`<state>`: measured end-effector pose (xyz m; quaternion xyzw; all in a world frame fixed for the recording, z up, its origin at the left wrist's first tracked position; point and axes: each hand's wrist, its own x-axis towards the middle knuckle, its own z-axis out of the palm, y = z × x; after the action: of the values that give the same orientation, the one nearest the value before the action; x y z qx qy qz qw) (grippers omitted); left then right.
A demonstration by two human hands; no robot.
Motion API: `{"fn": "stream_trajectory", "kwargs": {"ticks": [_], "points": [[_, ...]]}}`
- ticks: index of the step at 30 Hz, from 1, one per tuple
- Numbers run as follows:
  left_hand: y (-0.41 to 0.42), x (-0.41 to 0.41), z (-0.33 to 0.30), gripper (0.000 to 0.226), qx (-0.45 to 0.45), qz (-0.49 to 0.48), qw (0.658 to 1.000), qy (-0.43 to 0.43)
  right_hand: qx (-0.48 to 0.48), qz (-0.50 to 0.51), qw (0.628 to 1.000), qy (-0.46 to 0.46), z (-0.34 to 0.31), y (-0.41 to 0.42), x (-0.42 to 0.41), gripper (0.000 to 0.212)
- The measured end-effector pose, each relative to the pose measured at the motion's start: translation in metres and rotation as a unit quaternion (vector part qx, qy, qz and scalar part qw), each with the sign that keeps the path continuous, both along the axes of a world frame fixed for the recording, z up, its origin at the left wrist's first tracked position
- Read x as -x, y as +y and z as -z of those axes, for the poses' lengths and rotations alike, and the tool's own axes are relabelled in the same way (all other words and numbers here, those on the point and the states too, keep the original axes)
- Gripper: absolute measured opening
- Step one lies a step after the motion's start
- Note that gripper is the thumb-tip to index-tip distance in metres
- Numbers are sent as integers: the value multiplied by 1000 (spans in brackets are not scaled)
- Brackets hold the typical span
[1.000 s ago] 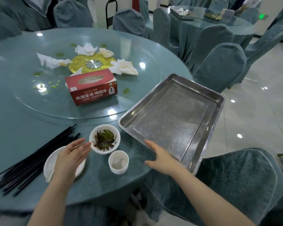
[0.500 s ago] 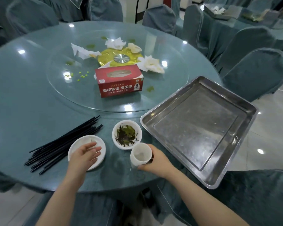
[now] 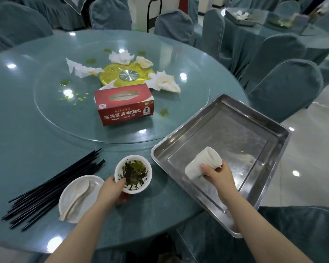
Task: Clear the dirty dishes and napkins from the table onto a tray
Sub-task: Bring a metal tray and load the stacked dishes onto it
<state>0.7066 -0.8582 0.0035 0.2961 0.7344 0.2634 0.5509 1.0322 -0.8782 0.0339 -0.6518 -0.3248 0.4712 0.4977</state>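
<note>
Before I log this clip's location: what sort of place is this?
Probably a restaurant banquet hall: a large round table with a glass turntable, fabric-covered chairs around it, and a second matching table behind.

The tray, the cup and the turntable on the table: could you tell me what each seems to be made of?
The tray looks like brushed stainless steel: grey, scuffed, with dull reflections. The cup held over it by the right hand appears to be white glazed ceramic, though plastic cannot be ruled out. The turntable seems to be clear glass: the tablecloth shows through and ceiling lights glint on it.
</note>
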Motion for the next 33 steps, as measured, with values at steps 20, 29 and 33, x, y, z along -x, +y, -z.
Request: {"fn": "stream_trajectory", "kwargs": {"ticks": [20,29,33], "points": [[82,-92,-58,18,-45,76,996,0,12,69,994,89,32,117,-71,50],[120,-149,-29,20,14,105,994,29,13,57,998,39,47,136,-103,50],[123,-154,-24,9,13,100,995,19,16,47,999,6,49,148,-104,53]]}}
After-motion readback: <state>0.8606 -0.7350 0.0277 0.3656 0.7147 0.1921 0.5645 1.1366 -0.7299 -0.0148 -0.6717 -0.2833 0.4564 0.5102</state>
